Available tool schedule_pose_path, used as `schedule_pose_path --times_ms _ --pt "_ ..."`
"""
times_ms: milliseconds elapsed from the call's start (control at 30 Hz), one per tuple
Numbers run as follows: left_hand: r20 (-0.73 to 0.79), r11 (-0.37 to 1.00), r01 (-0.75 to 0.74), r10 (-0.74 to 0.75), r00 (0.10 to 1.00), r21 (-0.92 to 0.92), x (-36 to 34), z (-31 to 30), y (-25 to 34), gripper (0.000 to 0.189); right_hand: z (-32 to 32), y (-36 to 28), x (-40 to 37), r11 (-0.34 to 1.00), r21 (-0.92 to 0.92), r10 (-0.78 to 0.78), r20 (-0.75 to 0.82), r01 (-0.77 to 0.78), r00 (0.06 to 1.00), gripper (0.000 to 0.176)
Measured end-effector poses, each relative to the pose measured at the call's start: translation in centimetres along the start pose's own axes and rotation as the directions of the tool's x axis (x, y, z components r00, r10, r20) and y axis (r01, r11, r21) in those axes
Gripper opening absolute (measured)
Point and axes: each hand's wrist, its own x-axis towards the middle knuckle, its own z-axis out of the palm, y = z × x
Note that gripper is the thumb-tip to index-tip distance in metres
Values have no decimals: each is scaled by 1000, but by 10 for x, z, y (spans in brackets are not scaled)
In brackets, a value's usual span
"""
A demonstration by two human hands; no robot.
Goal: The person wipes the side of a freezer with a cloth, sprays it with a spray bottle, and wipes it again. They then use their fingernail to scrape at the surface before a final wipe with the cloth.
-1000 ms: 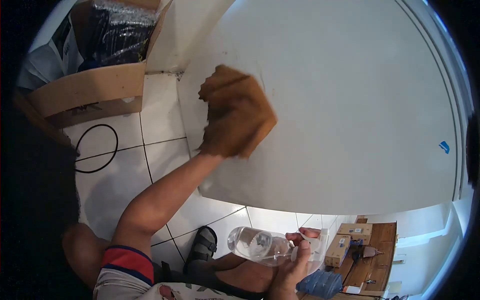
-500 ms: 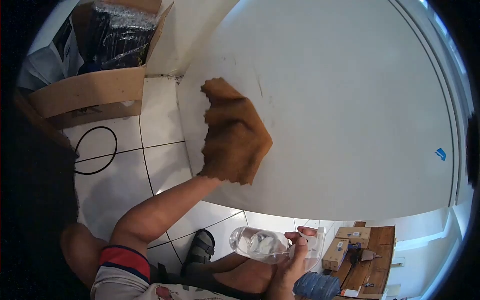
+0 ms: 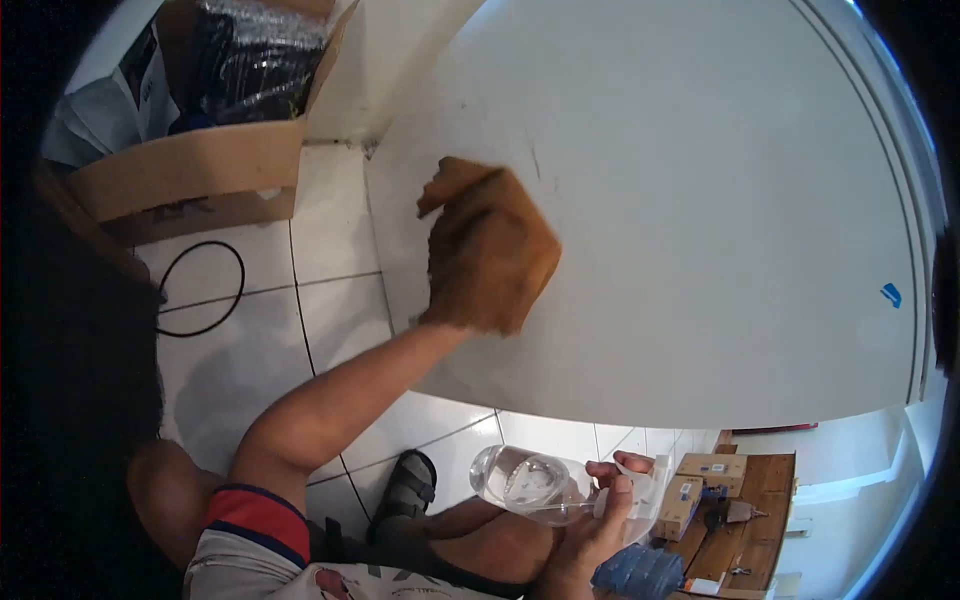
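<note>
A brown chamois cloth (image 3: pixel 495 245) with ragged edges lies against the large white panel (image 3: pixel 700 210). My left hand (image 3: pixel 480 265) is under it, its shape bulging through the cloth, its fingers hidden from view. Some dark scuff marks (image 3: pixel 533 155) show on the panel just above the cloth. Lower right, my right hand (image 3: pixel 610 505) grips a clear spray bottle (image 3: pixel 530 487) by its white head, fingers and thumb wrapped round it. Clear liquid shows inside the bottle.
An open cardboard box (image 3: pixel 200 185) holding plastic-wrapped goods stands on the tiled floor (image 3: pixel 330 240). Nearby lies a black loop (image 3: pixel 240 285). A wooden table (image 3: pixel 745 540) carries cardboard boxes (image 3: pixel 710 470), beside a blue water jug (image 3: pixel 640 572). Blue tape (image 3: pixel 891 295) sticks to the panel.
My left hand has slid the cloth upward across the panel, and the cloth is more bunched and folded at its top. The spray bottle stays in my right hand. The whole view has shifted slightly.
</note>
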Motion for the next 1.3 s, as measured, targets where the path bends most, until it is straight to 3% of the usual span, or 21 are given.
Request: schedule_pose_path --times_ms 33,200,233,300,333,367,433,500,600,633,667,700,833,867,900,1033,1067,1100,1133,1200,1300 --pt "4 1000 -17 17 1000 -14 0 1 9 14 -3 3 -1 999 41 10 0 -10 1000 29" --pt "-84 711 381 -524 848 -590 22 17 59 13 -4 8 4 1000 -11 -19 54 20 998 30" --pt "-89 714 388 -531 843 -583 11 17 50 13 -2 5 5 999 -40 7 38 -6 999 31" --pt "-192 255 -158 -117 974 -954 -23 14 32 15 1 2 5 1000 -8 -1 3 1 1000 31" --pt "-113 357 -114 23 993 -927 -26 8 31 14 2 3 5 1000 4 -1 -36 1 999 31" --pt "-56 501 -46 -5 998 -864 -19 5 39 14 -4 7 7 1000 7 -23 -9 23 1000 31" --pt "-58 576 36 -144 988 -817 -1 9 60 13 -5 9 3 1000 -2 -27 -15 27 1000 31" --pt "-150 403 31 -411 899 -915 18 23 94 13 -6 9 2 999 -12 -42 -14 41 999 31" --pt "-222 129 -185 -688 691 -974 12 26 103 13 -4 9 4 998 -60 22 22 -20 1000 32" --pt "-226 134 -185 -685 692 -974 4 14 82 13 -4 11 6 998 -69 -10 7 10 1000 33" --pt "-42 376 135 -428 903 -917 -12 -10 44 21 -4 13 8 996 -79 -41 -7 40 999 33" --pt "256 651 323 -200 946 -687 -19 -25 24 34 -4 14 9 996 -77 -37 -8 36 999 33" --pt "346 835 295 -136 928 -464 8 -16 93 32 -5 15 7 999 -2 -33 -33 33 999 33" --pt "138 253 266 -430 892 -930 15 7 121 20 -5 14 6 999 32 -32 -29 33 999 32" --pt "175 -361 -152 -726 665 -920 19 20 132 9 -8 14 6 999 30 -37 -21 37 999 32" --pt "19 -155 -149 -752 659 -977 15 22 68 10 -12 16 13 998 -32 50 29 -49 998 31" --pt "-12 -66 -27 -216 976 -997 7 17 33 24 -12 17 13 996 -18 85 11 -85 996 30" --pt "53 80 22 405 913 -997 2 15 16 40 -13 20 13 999 -7 40 12 -40 999 30" --pt "52 81 20 407 912 -996 4 17 27 40 -14 19 13 999 -6 43 10 -42 999 30" --pt "-42 -50 -39 63 997 -998 20 31 85 28 -13 15 12 999 30 36 -12 -35 999 31" --pt "-77 -207 -190 -459 885 -960 32 46 158 15 -12 21 11 999 -12 -35 -26 34 999 29"
